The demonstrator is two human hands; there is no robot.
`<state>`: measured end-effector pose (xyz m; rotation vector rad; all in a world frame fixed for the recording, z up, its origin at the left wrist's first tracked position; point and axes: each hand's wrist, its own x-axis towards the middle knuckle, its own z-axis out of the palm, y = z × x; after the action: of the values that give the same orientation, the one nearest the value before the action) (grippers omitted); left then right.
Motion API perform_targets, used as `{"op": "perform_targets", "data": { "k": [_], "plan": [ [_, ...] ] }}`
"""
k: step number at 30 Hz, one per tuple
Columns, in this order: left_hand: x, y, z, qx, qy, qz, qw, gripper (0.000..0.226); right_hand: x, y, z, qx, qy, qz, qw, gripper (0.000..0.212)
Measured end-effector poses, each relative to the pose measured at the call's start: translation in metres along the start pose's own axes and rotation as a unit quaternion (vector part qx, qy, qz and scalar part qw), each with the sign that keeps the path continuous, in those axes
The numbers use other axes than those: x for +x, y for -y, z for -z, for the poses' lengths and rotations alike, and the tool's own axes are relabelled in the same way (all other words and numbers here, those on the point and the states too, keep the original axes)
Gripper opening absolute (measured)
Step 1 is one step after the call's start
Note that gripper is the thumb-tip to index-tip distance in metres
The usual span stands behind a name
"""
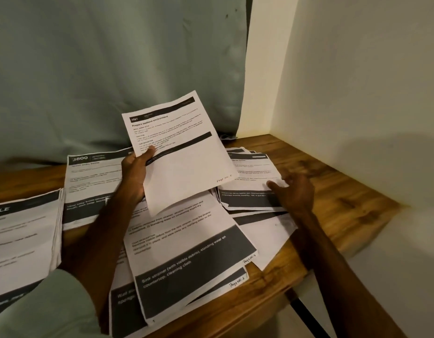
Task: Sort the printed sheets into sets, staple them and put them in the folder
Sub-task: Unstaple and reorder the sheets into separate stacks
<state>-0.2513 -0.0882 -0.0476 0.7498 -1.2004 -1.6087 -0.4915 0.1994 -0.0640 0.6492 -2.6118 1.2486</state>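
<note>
L hand (134,176): raised above the table, grips the held sheet (184,154) at its left edge; thumb on the printed face, other fingers curled behind.
Held sheet: single pg, tilted, top edge toward the curtain. Heading "Prepare bedtime environment", no. 3581 in the black header bar, handwritten "Page No" at bottom right; digit not legible.
R hand (294,191): motion-blurred, fingers fairly straight and spread, gripping nothing. It lies low over the right pile (250,181), tips at the top sheet; actual contact: cannot tell.
Right pile: loose fanned sheets w/ dark bands, near the table's right edge.
Centre sheets (186,252): overlapping, flat on the table under the held sheet. Top one reads "Sink strainer…", marked "Page No: 4"; the one below is marked "Page No: 3".
3800 sheet (94,186): flat, behind the L forearm.
Left stack (23,232): thicker, squared-up pile at the left edge of view, partly cut off.
Table (345,191): wood, in a corner.
Backdrop: grey-green curtain (113,69) behind, pale wall (357,81) to the right.
Sleeve (52,308): light green, lower left.
</note>
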Motion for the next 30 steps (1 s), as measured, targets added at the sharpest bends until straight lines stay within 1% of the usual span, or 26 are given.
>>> {"op": "perform_targets", "data": {
  "k": [2,3,5,7,12,16,20,24,27,29,30],
  "plan": [
    [-0.001,0.000,0.000,-0.013,-0.009,0.005,1.000,0.030,0.010,-0.012,0.000,-0.052,0.035,-0.032,0.998,0.058],
    [-0.001,0.000,0.001,-0.029,-0.016,0.007,0.999,0.031,0.014,-0.015,-0.002,-0.066,0.045,-0.035,0.996,0.063],
    [0.001,-0.001,0.004,-0.054,-0.026,0.013,0.998,0.033,0.016,-0.015,-0.006,-0.070,0.049,-0.033,0.996,0.067],
    [0.005,-0.002,0.008,-0.060,-0.029,0.020,0.998,0.034,0.015,-0.015,-0.008,-0.052,0.043,-0.030,0.997,0.063],
    [0.005,-0.001,0.009,-0.051,-0.025,0.018,0.998,0.032,0.008,-0.019,-0.003,0.030,0.008,-0.019,0.999,0.043],
    [0.004,0.000,0.010,-0.044,-0.022,0.017,0.999,0.031,0.003,-0.014,0.000,0.037,-0.030,-0.009,0.999,0.038],
    [0.004,0.001,0.011,-0.043,-0.021,0.017,0.999,0.030,0.001,-0.009,0.001,0.052,-0.057,-0.020,0.997,0.033],
    [0.004,0.001,0.011,-0.049,-0.021,0.017,0.998,0.030,0.001,-0.006,0.000,0.068,-0.050,-0.028,0.996,0.033],
    [0.006,0.002,0.013,-0.048,-0.021,0.020,0.998,0.030,0.000,-0.004,-0.001,0.087,-0.053,-0.030,0.994,0.045],
    [0.007,0.003,0.014,-0.041,-0.016,0.020,0.999,0.030,0.001,-0.004,-0.002,0.077,-0.049,-0.042,0.995,0.054],
    [0.007,0.003,0.013,-0.036,-0.014,0.020,0.999,0.030,0.002,-0.004,-0.001,0.071,-0.049,-0.051,0.995,0.055]
  ]
}}
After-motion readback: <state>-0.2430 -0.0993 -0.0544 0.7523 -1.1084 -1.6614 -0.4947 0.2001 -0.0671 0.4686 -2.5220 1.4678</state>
